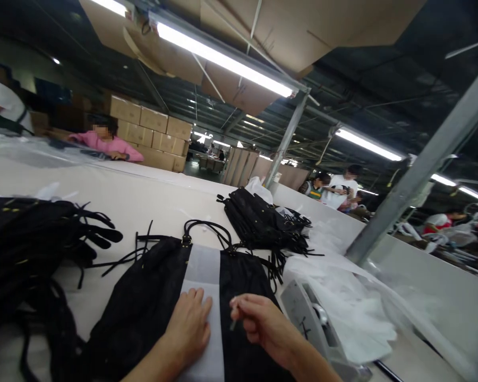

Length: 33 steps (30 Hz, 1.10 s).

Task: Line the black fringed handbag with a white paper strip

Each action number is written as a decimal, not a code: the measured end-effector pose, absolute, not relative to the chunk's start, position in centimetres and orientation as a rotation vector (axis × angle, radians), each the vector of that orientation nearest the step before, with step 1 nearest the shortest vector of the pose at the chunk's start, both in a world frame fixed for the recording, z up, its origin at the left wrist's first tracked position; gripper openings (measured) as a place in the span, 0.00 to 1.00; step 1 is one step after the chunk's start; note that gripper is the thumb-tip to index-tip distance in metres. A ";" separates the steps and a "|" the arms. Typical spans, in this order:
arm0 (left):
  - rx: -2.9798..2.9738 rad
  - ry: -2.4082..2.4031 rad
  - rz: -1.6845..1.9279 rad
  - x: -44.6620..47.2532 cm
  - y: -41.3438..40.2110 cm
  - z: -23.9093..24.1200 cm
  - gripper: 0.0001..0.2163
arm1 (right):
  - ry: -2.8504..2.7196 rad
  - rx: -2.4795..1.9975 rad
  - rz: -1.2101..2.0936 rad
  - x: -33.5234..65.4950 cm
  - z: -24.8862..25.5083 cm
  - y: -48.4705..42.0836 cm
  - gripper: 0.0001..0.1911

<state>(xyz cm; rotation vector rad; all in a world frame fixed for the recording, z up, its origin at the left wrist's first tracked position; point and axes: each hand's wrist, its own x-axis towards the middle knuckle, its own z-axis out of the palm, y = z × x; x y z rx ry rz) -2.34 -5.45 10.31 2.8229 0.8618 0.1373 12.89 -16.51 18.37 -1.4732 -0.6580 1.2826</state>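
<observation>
A black handbag (247, 297) lies flat on the table before me, its handles (209, 225) pointing away. Down its middle runs a strip of white paper (201, 265). My left hand (189, 321) rests on that strip, palm down with fingers stretched out. Over the bag's right half, my right hand (258, 321) pinches a small, thin piece (233, 323) between thumb and forefinger. It looks like a short bit of clear tape, but blur hides its detail. Just right of that hand stands a grey box-shaped holder (302, 307) with a white rounded part inside.
Piled black bags (19, 244) lie on the left, and more black bags (258, 217) lie at the far right. White sheets and clear plastic (342, 297) cover the right side. A slanted metal post (422, 159) rises there. Across the table sits a person in pink (111, 146).
</observation>
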 end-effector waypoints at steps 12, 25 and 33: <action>2.728 0.799 -0.028 -1.4 -4.9 11.6 0.28 | -0.722 -1.713 1.114 15.8 9.9 -6.8 0.22; 2.748 0.784 -0.133 -0.9 -4.7 12.7 0.27 | -1.116 -1.755 0.549 17.2 8.6 -4.8 0.08; 2.745 0.797 -0.205 -0.5 -4.6 13.3 0.29 | -0.757 -1.585 1.132 17.9 11.3 -5.8 0.21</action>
